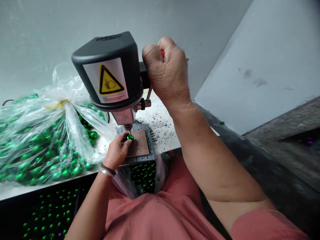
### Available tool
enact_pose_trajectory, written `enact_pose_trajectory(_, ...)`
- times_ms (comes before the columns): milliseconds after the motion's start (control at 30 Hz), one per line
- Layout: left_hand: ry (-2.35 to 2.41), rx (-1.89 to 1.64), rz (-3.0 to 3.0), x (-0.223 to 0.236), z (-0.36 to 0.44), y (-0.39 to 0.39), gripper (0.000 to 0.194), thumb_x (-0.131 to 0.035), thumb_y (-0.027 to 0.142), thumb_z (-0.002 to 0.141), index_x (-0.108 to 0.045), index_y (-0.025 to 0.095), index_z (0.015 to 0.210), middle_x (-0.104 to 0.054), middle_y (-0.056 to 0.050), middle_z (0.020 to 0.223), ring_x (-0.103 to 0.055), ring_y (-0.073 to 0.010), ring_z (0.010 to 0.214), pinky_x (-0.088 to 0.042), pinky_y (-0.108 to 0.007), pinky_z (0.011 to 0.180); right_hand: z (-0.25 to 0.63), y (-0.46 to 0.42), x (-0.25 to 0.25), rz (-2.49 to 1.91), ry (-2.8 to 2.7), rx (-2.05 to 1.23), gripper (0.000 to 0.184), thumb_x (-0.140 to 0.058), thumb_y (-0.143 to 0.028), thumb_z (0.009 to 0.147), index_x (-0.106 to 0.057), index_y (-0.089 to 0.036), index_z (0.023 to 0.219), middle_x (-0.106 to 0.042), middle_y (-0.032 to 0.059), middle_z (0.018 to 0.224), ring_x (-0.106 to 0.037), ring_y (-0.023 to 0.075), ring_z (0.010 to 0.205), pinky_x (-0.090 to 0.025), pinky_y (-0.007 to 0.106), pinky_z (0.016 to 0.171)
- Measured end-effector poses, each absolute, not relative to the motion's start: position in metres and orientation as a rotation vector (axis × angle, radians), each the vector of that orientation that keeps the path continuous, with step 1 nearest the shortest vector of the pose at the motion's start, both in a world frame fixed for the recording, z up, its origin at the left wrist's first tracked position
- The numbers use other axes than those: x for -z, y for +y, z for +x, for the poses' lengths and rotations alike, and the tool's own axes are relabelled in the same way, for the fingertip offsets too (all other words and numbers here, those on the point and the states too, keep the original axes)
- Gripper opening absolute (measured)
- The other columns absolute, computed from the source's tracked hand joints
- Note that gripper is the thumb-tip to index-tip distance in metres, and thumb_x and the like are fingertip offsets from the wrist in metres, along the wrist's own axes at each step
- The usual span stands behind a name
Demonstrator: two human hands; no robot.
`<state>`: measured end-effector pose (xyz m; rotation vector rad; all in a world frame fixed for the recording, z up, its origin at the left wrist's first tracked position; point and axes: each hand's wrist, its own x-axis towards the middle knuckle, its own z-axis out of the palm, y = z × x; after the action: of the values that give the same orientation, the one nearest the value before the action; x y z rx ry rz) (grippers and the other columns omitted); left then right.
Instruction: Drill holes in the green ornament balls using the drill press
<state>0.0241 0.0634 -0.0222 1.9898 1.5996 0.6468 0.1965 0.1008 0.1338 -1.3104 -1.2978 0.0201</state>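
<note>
My left hand (117, 150) pinches a shiny green ball (130, 137) between thumb and forefinger. The ball sits on a brown board (140, 142) on the grey base of a drill press (112, 66), right under the bit. High on the machine's right side, my right hand (170, 68) is wrapped in a fist round the lever's handle; a bit of red (162, 53) shows between the fingers. A yellow warning label (108, 81) faces me on the black motor housing.
On the left, a large clear plastic bag (60, 133) of green balls is tied with a yellow tie. Dark shavings (160, 125) litter the white table. More green balls (143, 176) show below the table edge and at lower left. A pale panel stands to the right.
</note>
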Motion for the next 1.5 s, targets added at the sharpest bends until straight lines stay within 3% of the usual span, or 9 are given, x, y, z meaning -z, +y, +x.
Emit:
enact_pose_trajectory(133, 1.603, -0.679, 1.969, 0.028, 0.027, 0.063, 0.033, -0.052, 0.028, 0.076, -0.055, 0.019, 0.108, -0.065, -0.005, 0.101, -0.061, -0.0181, 0.091, -0.047, -0.030, 0.081, 0.196, 0.100, -0.132, -1.292, -1.300, -0.035, 0.031, -0.037, -0.038, 0.078, -0.023, -0.019, 0.058, -0.022, -0.0058, 0.057, -0.021, 0.0047, 0.056, -0.022, 0.019, 0.054)
enact_pose_trajectory(500, 1.553, -0.616, 2.121, 0.030, 0.028, 0.069, 0.040, -0.059, 0.029, 0.071, -0.060, 0.018, 0.109, -0.062, -0.007, 0.111, -0.057, -0.0198, 0.102, -0.042, -0.033, 0.093, 0.196, 0.087, -0.133, -1.248, -1.335, -0.025, 0.028, -0.040, -0.032, 0.079, -0.025, -0.018, 0.060, -0.025, -0.0059, 0.056, -0.022, 0.0043, 0.056, -0.025, 0.019, 0.055)
enact_pose_trajectory(800, 1.518, -0.677, 1.985, 0.037, 0.026, 0.072, 0.042, -0.062, 0.028, 0.068, -0.060, 0.020, 0.110, -0.064, -0.005, 0.108, -0.058, -0.0187, 0.101, -0.043, -0.032, 0.091, 0.188, 0.030, -0.073, -1.120, -1.367, 0.414, 0.014, -0.049, -0.017, 0.074, -0.038, -0.019, 0.065, -0.033, -0.0067, 0.054, -0.028, 0.0028, 0.048, -0.030, 0.018, 0.049)
enact_pose_trajectory(1133, 1.534, -0.688, 2.004, 0.036, 0.027, 0.069, 0.041, -0.061, 0.027, 0.068, -0.061, 0.020, 0.108, -0.066, -0.003, 0.104, -0.059, -0.0169, 0.095, -0.045, -0.030, 0.088, 0.182, 0.023, -0.048, -1.140, -1.337, 0.432, 0.011, -0.051, -0.018, 0.074, -0.041, -0.019, 0.071, -0.037, -0.0072, 0.055, -0.032, 0.0020, 0.046, -0.033, 0.017, 0.047)
enact_pose_trajectory(1367, 1.556, -0.698, 2.050, 0.038, 0.026, 0.068, 0.040, -0.061, 0.029, 0.068, -0.062, 0.020, 0.106, -0.065, -0.004, 0.106, -0.059, -0.0177, 0.096, -0.044, -0.029, 0.088, 0.180, 0.025, -0.024, -1.094, -1.317, 0.380, 0.011, -0.050, -0.013, 0.072, -0.043, -0.020, 0.079, -0.051, -0.0035, 0.064, -0.047, 0.0055, 0.057, -0.041, 0.020, 0.055)
enact_pose_trajectory(1500, 1.553, -0.687, 2.097, 0.036, 0.026, 0.066, 0.036, -0.060, 0.028, 0.068, -0.062, 0.020, 0.103, -0.066, -0.004, 0.100, -0.060, -0.0178, 0.091, -0.044, -0.029, 0.084, 0.180, 0.024, -0.006, -1.025, -1.360, 0.327, 0.015, -0.050, -0.011, 0.071, -0.042, -0.020, 0.081, -0.048, -0.0040, 0.065, -0.047, 0.0055, 0.057, -0.042, 0.021, 0.056)
